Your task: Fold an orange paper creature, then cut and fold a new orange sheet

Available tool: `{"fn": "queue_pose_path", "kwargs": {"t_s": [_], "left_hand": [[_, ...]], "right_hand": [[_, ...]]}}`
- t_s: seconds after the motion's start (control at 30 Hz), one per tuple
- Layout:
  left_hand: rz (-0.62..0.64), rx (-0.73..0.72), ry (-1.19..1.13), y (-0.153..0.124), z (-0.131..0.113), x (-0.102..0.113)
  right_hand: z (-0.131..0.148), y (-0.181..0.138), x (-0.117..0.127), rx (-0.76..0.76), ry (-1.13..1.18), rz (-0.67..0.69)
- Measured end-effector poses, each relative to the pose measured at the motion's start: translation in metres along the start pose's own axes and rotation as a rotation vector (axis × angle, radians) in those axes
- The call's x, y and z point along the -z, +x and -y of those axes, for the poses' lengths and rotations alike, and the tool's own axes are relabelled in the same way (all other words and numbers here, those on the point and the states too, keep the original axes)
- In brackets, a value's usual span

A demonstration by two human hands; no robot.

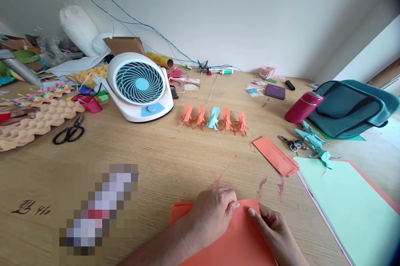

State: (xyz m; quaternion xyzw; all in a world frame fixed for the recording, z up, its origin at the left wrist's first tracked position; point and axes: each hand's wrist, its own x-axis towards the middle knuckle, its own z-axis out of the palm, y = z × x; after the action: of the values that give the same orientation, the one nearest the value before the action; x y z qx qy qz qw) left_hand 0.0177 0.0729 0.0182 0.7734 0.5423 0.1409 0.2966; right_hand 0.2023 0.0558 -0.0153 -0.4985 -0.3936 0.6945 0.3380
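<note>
At the bottom of the head view lies orange paper (239, 243), apparently more than one sheet, with an edge showing at the left. My left hand (214, 212) is closed at its far edge, thumb and fingers pinched together on the paper. On the right side my right hand (276, 228) grips the same paper, thumb on top and fingers behind. Beyond them stands a row of small folded paper figures, several orange (226, 119) and one light blue (214, 119). Right of these is a stack of orange paper strips (275, 155).
A white fan (140, 86) stands behind, with black scissors (70, 132) to its left. At the right are pale green sheets (353, 207), blue-green folded figures (312, 139), keys (293, 144), a red bottle (304, 106) and a teal bag (350, 109). Egg trays (40, 122) sit far left.
</note>
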Motion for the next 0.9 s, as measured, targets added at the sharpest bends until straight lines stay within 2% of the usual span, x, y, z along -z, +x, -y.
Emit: {"fn": "queue_pose_path", "kwargs": {"t_s": [0.3, 0.9], "left_hand": [[0.003, 0.007, 0.015, -0.001, -0.001, 0.001], [-0.02, 0.002, -0.014, 0.003, 0.005, -0.002]], "right_hand": [[0.004, -0.003, -0.003, 0.001, -0.018, -0.045], [-0.007, 0.001, 0.001, 0.003, -0.052, -0.054]]}}
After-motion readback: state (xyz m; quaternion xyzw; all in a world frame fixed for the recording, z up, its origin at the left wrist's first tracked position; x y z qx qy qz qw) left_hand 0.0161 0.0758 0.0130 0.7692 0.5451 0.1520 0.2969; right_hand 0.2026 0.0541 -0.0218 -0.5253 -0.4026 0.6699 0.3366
